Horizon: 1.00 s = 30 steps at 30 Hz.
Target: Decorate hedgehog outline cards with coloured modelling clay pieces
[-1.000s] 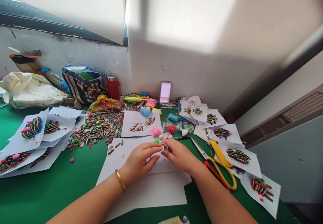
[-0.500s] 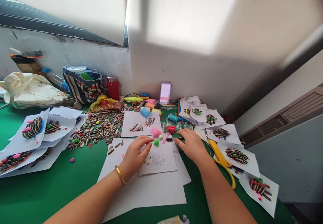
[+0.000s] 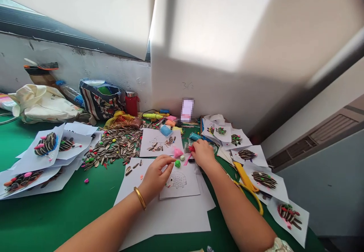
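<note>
Reaching past the hedgehog drawing [image 3: 178, 180], the right hand [image 3: 202, 154] has its fingertips at the red clay [image 3: 192, 148], by the clear plastic bags [image 3: 187, 145]; whether they grip it, one cannot tell. The left hand [image 3: 157, 175] hangs over the drawing's left edge, thumb and fingers apart, with nothing seen between them. The drawing lies on larger white sheets [image 3: 170, 216] in front of the person, its left edge partly hidden by that hand.

Just beyond the drawing's hedgehog sit a green clay ball [image 3: 178, 163], a pale ball [image 3: 182, 157] and pink clay [image 3: 178, 152]. Further back, a sheet with loose seeds [image 3: 150, 134] bears a blue packet [image 3: 165, 130] at its upper right corner. The seed pile [image 3: 121, 144] spreads to the left of it, in front of the striped bag [image 3: 101, 102] and red bottle [image 3: 131, 104].

The right forearm covers part of the scissors [image 3: 256, 199], whose yellow handle shows beside the yellow cutter [image 3: 246, 176]. Seed-covered pictures [image 3: 264, 170] line the right side; more paper pictures [image 3: 54, 161] overlap on the left.
</note>
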Each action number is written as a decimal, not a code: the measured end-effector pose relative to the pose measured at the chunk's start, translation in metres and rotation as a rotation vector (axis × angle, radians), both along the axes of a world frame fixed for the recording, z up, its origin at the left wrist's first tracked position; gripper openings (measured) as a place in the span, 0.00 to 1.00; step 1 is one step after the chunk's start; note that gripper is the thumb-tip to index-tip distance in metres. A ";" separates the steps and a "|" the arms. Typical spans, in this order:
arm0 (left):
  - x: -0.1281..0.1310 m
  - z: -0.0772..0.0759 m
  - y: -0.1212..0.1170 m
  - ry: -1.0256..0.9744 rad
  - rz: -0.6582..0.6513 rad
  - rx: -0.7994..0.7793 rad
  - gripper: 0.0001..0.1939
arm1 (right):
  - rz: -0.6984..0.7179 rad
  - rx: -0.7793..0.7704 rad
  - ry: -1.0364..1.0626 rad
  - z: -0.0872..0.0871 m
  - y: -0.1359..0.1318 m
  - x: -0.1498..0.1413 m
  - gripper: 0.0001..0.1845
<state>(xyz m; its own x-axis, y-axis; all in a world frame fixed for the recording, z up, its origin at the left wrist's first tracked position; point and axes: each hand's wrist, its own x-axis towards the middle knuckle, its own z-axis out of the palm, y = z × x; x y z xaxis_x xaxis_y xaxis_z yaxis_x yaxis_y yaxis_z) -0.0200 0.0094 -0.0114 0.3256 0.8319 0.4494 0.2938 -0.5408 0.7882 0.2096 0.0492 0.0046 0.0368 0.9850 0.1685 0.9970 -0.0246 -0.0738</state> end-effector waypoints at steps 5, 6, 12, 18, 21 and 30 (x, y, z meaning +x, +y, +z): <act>0.000 -0.003 0.000 -0.097 0.010 -0.037 0.10 | 0.147 0.136 0.296 0.012 -0.026 -0.016 0.06; 0.000 -0.003 0.000 -0.116 0.009 -0.045 0.11 | 0.199 0.123 0.391 0.014 -0.034 -0.020 0.07; 0.002 -0.005 -0.001 -0.156 0.014 -0.045 0.10 | 0.390 0.130 0.656 0.007 -0.065 -0.037 0.06; 0.005 -0.004 -0.001 -0.195 0.014 -0.190 0.09 | 0.449 0.180 0.735 -0.002 -0.069 -0.034 0.06; 0.006 -0.001 -0.002 -0.289 -0.017 -0.409 0.12 | 0.470 0.193 0.745 -0.007 -0.070 -0.032 0.08; 0.007 0.011 -0.002 -0.413 -0.069 -0.667 0.14 | 0.596 0.279 0.786 -0.011 -0.070 -0.032 0.20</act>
